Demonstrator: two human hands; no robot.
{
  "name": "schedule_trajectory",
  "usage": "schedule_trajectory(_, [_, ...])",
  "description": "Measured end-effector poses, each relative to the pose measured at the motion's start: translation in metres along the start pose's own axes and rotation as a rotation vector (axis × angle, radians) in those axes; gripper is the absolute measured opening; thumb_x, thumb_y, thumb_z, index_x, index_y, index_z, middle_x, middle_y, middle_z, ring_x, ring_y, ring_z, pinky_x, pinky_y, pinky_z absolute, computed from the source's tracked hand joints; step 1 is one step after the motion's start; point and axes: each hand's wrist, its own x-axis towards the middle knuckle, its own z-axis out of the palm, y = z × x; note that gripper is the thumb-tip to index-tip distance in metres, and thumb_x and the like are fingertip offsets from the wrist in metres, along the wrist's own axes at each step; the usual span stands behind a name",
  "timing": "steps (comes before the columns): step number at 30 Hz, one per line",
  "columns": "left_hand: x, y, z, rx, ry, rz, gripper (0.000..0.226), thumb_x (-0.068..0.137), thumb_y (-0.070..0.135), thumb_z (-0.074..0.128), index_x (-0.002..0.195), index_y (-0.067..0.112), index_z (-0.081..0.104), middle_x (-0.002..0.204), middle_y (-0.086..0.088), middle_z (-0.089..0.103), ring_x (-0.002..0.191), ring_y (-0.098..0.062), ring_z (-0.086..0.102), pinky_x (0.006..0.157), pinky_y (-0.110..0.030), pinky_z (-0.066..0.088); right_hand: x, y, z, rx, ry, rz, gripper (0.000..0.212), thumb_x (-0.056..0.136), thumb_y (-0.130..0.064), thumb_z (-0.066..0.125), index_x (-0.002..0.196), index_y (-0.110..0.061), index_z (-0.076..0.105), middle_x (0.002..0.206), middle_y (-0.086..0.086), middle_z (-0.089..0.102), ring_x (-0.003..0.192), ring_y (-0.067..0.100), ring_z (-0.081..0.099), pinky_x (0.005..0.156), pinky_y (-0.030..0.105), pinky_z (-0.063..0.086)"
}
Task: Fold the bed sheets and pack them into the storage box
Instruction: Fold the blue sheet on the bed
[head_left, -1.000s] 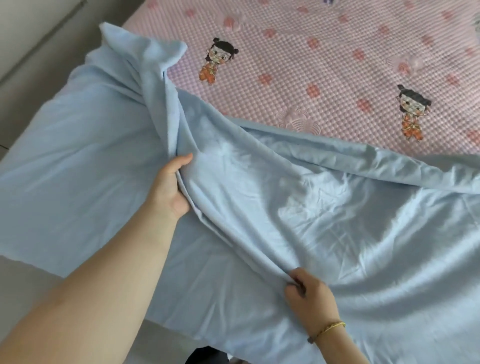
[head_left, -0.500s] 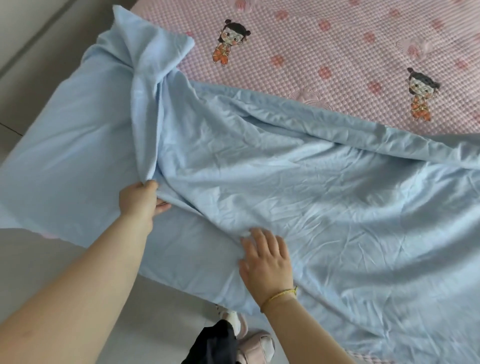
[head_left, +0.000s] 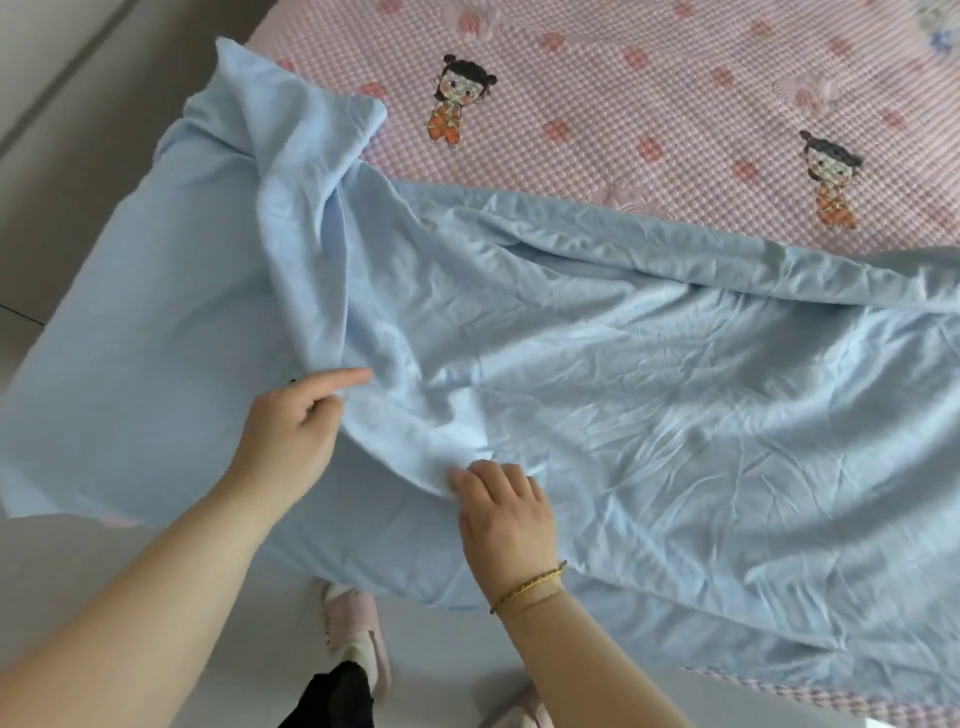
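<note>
Light-blue bed sheet (head_left: 649, 389), rumpled, is spread across the centre and right of the frame over a pink quilted bed cover (head_left: 649, 104), its lower-centre fold pressed by the flat-fingered right hand (head_left: 504, 514) and touched by the left hand (head_left: 291, 431), index extended, any hold on cloth indiscernible.

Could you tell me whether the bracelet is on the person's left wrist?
No, the gold bracelet sits on the right wrist, just behind the right hand resting on the blue sheet.

I could not tell whether the left hand (head_left: 291, 436) pinched the blue sheet (head_left: 675, 395), whose right end the frame cut off.
</note>
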Motion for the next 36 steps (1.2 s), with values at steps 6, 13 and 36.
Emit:
schedule_trajectory(6, [0.037, -0.046, -0.023, 0.797, -0.323, 0.488, 0.042, 0.05, -0.003, 0.061, 0.09, 0.006, 0.07, 0.067, -0.012, 0.063, 0.052, -0.032, 0.061, 0.047, -0.031, 0.049, -0.003, -0.023, 0.013, -0.038, -0.125, 0.157, 0.023, 0.054, -0.009, 0.033, 0.07, -0.018, 0.046, 0.06, -0.001, 0.056, 0.046, 0.017, 0.051, 0.049, 0.017, 0.033])
schedule_trajectory(13, [0.073, -0.057, -0.049, 1.088, -0.334, 1.156, 0.028, 0.064, 0.003, 0.037, 0.048, 0.013, 0.058, 0.08, -0.004, 0.068, 0.103, -0.027, 0.056, 0.11, -0.037, 0.013, -0.017, -0.046, 0.02, 0.029, -0.062, 0.182, 0.019, 0.056, -0.007, 0.033, 0.07, -0.018, 0.029, 0.055, 0.003, 0.05, 0.059, 0.014, 0.032, 0.057, 0.024, 0.03])
schedule_trajectory(36, [0.098, -0.149, -0.125, 1.166, -0.177, 0.749, 0.007, 0.048, 0.001, 0.061, 0.047, 0.008, 0.063, 0.04, -0.004, 0.053, 0.041, -0.022, 0.057, 0.069, -0.033, 0.028, 0.035, -0.111, 0.044, -0.006, -0.661, 0.138, 0.022, 0.047, -0.044, 0.057, 0.062, -0.03, 0.061, 0.055, -0.013, 0.054, 0.048, 0.007, 0.055, 0.049, 0.014, 0.043])
